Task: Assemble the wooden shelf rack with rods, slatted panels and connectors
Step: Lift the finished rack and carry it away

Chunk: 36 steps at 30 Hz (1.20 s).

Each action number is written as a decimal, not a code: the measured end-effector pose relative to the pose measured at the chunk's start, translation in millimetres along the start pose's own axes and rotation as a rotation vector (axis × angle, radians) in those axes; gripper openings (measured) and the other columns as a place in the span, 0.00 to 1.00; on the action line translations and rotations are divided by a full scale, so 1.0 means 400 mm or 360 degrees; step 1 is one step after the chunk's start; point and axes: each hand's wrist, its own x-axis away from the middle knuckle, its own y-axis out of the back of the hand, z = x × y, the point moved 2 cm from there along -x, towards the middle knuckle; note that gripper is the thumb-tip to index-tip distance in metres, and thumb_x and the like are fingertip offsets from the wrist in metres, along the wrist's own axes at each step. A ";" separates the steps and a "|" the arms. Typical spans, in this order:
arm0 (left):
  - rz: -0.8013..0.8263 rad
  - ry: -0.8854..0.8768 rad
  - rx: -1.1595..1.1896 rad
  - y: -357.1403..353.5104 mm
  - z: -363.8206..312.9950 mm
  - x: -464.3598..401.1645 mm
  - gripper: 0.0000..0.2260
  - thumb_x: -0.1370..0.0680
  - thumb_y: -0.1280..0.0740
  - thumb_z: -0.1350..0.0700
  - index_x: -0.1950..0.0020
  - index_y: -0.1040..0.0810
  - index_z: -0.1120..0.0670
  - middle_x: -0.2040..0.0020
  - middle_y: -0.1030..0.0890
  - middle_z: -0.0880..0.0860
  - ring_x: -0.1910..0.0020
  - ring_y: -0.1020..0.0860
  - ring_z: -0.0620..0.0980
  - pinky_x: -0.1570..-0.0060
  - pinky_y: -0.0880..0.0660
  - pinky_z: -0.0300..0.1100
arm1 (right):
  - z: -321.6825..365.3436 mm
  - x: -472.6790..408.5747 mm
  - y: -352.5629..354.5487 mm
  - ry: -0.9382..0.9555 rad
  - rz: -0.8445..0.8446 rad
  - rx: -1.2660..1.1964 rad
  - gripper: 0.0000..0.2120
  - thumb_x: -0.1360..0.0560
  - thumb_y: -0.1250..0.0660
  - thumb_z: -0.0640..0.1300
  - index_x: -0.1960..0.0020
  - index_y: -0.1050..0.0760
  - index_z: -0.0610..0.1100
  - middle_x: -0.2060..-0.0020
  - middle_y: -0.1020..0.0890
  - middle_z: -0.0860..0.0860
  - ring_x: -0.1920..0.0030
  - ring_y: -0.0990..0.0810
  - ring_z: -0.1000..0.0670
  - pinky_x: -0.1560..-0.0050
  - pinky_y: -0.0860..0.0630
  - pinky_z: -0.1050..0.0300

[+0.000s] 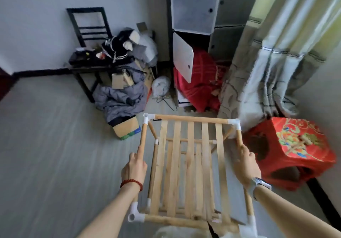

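Note:
The wooden shelf rack point(190, 164) stands below me, seen from above. Its top slatted panel point(191, 171) lies inside a frame of wooden rods joined by white corner connectors point(135, 214). A lower slatted tier shows through the gaps. My left hand point(134, 167) grips the left side rod point(143, 134), index finger stretched along it. My right hand point(246, 165) grips the right side rod point(239, 138). Both far corner connectors point(148, 118) have open sockets facing up.
A red plastic stool point(295, 151) stands right of the rack. Behind are a cardboard box point(127, 129), a grey jacket point(120, 99), a black chair point(88, 33) piled with things, a white-door cabinet point(193, 7) with red cloth point(199, 82), and curtains point(273, 62). Grey floor lies left.

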 end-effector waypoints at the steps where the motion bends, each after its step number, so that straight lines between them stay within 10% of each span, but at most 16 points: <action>1: -0.0031 0.0095 0.0051 0.014 0.039 -0.005 0.24 0.20 0.43 0.56 0.25 0.45 0.50 0.51 0.30 0.53 0.65 0.28 0.50 0.69 0.32 0.40 | 0.053 -0.021 -0.022 0.0078 0.0040 0.0009 0.23 0.28 0.46 0.37 0.36 0.40 0.52 0.52 0.32 0.47 0.64 0.29 0.41 0.63 0.32 0.52; 11: -0.0427 0.1014 0.0266 0.120 0.403 -0.031 0.37 0.24 0.36 0.60 0.26 0.53 0.34 0.55 0.30 0.55 0.60 0.23 0.59 0.65 0.30 0.47 | 0.665 -0.152 -0.309 0.0978 0.0458 0.0109 0.17 0.23 0.46 0.37 0.35 0.36 0.45 0.48 0.27 0.41 0.63 0.28 0.43 0.64 0.30 0.53; 17: -0.0530 0.1623 0.0424 0.145 0.590 0.092 0.23 0.22 0.39 0.58 0.27 0.37 0.50 0.52 0.31 0.56 0.64 0.26 0.56 0.63 0.30 0.46 | 0.980 -0.048 -0.504 0.1448 0.0798 0.0195 0.18 0.23 0.46 0.37 0.34 0.37 0.47 0.48 0.28 0.40 0.63 0.31 0.42 0.63 0.33 0.52; 27: -0.0757 0.2413 0.0604 0.109 0.910 0.427 0.22 0.23 0.40 0.60 0.30 0.36 0.49 0.53 0.30 0.55 0.63 0.27 0.57 0.62 0.29 0.48 | 1.339 0.498 -0.840 0.2267 0.1138 0.0606 0.23 0.23 0.43 0.37 0.29 0.40 0.42 0.40 0.28 0.38 0.45 0.26 0.38 0.48 0.28 0.46; 36: -0.0904 0.2826 0.0770 0.142 1.322 0.761 0.18 0.24 0.40 0.61 0.34 0.32 0.54 0.53 0.27 0.57 0.60 0.25 0.59 0.56 0.24 0.52 | 1.550 1.154 -1.077 0.2719 0.1210 0.0814 0.18 0.21 0.44 0.39 0.32 0.38 0.39 0.42 0.28 0.39 0.48 0.24 0.39 0.54 0.28 0.50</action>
